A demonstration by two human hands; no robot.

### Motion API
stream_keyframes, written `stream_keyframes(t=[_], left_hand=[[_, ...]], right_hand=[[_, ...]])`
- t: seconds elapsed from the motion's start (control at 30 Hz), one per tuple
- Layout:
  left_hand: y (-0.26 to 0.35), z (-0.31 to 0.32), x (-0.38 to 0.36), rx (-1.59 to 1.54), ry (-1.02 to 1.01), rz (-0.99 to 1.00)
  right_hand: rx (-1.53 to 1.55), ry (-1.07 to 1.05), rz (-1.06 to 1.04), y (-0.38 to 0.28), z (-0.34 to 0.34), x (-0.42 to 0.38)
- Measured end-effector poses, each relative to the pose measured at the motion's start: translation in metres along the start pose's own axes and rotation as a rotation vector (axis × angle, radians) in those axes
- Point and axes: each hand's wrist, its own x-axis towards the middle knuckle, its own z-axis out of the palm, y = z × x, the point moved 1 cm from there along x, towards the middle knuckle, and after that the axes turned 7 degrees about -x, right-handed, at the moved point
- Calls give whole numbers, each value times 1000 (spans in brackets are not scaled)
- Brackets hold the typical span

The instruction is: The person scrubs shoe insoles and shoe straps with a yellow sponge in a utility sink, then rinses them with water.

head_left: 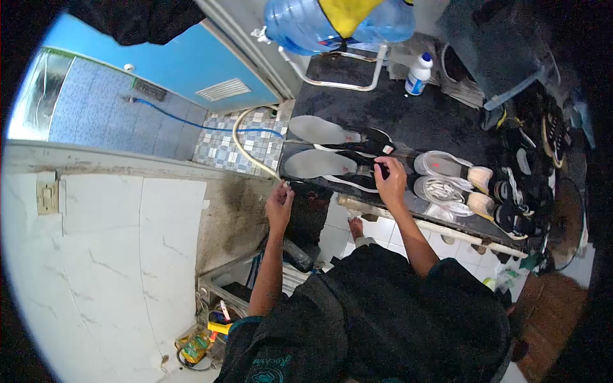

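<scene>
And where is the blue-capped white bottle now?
In the head view, the bottle is on the far part of the dark tabletop, near the right end of the big water jug.

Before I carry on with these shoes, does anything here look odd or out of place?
Two things. The grey insoles seem pulled out, lying over the black shoes rather than inside. The wall near the doorway has brownish stains, unlike the white panels beside it. No spill shows.
</scene>
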Motion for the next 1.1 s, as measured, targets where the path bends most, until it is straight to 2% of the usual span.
stream_keyframes(t=[0.03,0.17,0.3,0.33,0.47,0.6,0.7,0.8,0.9,1.03,1.1], left_hand=[[14,1,5,94,39,90],[30,1,26,242,-7,173],[32,1,36,293,38,106],[32,2,35,302,51,128],[41,-1,32,307,68,173],[36,-14,28,225,52,93],[41,-29,23,245,79,107],[44,-45,18,-178,65,-119],[99,-59,-11,-680,61,-306],[139,-92,-51,-927,46,-266],[161,-110,-75,-982,47,-153]], right_hand=[[22,-18,-12,-3,3,-1],[-12,-80,-143,-29,20,-3],[13,-185,-344,-56,50,-3],[-1,-259,-345,-59,57,-6],[-119,-339,-374,-66,73,-12],[-158,-273,-384,-62,82,-15],[-169,-260,-373,-61,84,-16],[-152,-255,-365,-66,82,-14],[-172,-271,-365,-65,84,-15],[-131,-250,-385,-66,84,-19],[-150,-252,-399,-65,84,-22]])
